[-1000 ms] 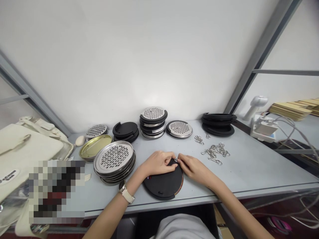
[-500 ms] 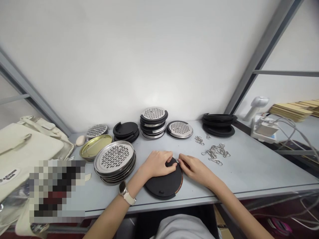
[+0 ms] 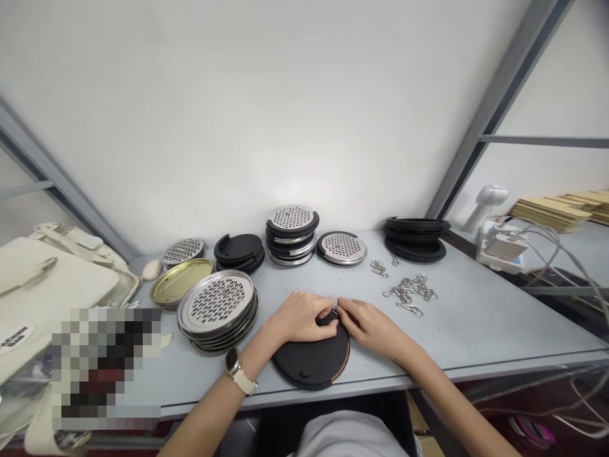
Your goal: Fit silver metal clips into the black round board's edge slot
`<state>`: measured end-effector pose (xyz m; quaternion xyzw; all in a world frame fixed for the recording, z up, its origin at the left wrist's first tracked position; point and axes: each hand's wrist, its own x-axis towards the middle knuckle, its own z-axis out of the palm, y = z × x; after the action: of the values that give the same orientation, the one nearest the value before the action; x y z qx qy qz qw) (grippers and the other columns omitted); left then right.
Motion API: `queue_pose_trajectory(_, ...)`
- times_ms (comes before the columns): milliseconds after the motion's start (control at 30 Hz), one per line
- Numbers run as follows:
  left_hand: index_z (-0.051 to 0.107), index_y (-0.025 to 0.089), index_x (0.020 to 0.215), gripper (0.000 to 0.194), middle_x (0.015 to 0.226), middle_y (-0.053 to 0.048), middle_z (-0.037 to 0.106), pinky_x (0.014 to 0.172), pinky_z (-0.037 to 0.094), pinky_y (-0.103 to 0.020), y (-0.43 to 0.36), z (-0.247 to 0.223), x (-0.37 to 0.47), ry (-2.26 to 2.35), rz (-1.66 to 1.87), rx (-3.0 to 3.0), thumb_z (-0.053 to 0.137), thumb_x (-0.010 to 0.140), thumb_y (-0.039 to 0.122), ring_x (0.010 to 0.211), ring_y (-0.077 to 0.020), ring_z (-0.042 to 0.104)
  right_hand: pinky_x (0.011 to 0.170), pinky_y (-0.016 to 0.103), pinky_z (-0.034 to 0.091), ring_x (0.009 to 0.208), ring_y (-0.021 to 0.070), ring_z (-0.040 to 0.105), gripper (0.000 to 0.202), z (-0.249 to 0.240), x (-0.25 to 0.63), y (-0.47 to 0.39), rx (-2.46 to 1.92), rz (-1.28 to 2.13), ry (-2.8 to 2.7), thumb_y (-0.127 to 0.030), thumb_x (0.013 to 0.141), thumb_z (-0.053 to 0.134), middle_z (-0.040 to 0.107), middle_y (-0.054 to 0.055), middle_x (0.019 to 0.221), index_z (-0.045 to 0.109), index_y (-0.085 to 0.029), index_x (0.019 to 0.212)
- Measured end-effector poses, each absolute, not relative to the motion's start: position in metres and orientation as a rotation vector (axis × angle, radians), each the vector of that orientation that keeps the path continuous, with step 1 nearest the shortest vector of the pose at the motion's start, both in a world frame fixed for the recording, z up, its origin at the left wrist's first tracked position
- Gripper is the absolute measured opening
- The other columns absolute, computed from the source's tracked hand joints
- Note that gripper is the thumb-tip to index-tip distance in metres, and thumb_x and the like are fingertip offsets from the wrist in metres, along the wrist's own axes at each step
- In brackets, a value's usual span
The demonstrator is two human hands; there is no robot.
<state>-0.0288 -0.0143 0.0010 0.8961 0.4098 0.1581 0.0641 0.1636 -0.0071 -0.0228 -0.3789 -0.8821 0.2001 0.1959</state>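
Black round flat disc (image 3: 309, 363), small hole near its front edge: one, at the table's (image 3: 480, 324) front edge. Small silver metal clip (image 3: 335, 310) at its far edge: one.

Loose silver wire clips: one larger heap (image 3: 412, 289), one smaller cluster (image 3: 379, 268), one single clip (image 3: 396, 261); individual total unclear.

Stack of round silver metal grater plates (image 3: 219, 303): one. Stack of round gold-coloured metal plates (image 3: 181, 283): one. Tall stack of black-rimmed silver graters (image 3: 292, 218): one. Separate black-rimmed silver grater (image 3: 342, 246), lying flat.

Position: disc beneath left hand (image 3: 299, 315), its far edge between both hands' fingers.

Left thumb and forefinger: parted, touching disc; grip underneath cannot be told. Right hand (image 3: 370, 322): thumb and forefinger nearly together, pinching the small clip.
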Motion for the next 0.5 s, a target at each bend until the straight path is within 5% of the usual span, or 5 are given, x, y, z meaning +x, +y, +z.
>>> queue_pose_trajectory(200, 0.051, 0.023, 0.096, 0.024, 0.071, 0.002, 0.062, 0.055, 0.026, -0.027, -0.0173, 0.0033, -0.0275, 1.353, 0.482, 2.711, 0.053, 0.080, 0.039, 0.063, -0.0177, 0.056, 0.059, 0.025, 0.037, 0.059, 0.0143, 0.051, 0.022, -0.0230, 0.1656, -0.0059, -1.082, 0.571, -2.467, -0.024, 0.095, 0.031, 0.056, 0.001, 0.069, 0.045, -0.020, 0.079)
queue_pose_trajectory(500, 0.050, 0.021, 0.078, 0.011, 0.062, 0.004, 0.053, 0.053, 0.026, -0.025, -0.0165, 0.0049, -0.0268, 1.240, 0.474, 2.691, 0.051, 0.082, 0.031, 0.053, -0.0115, 0.046, 0.058, 0.025, 0.036, 0.057, 0.0139, 0.049, 0.023, -0.0238, 0.1653, -0.0066, -1.085, 0.563, -2.448, -0.025, 0.095, 0.030, 0.055, 0.000, 0.067, 0.044, -0.021, 0.077)
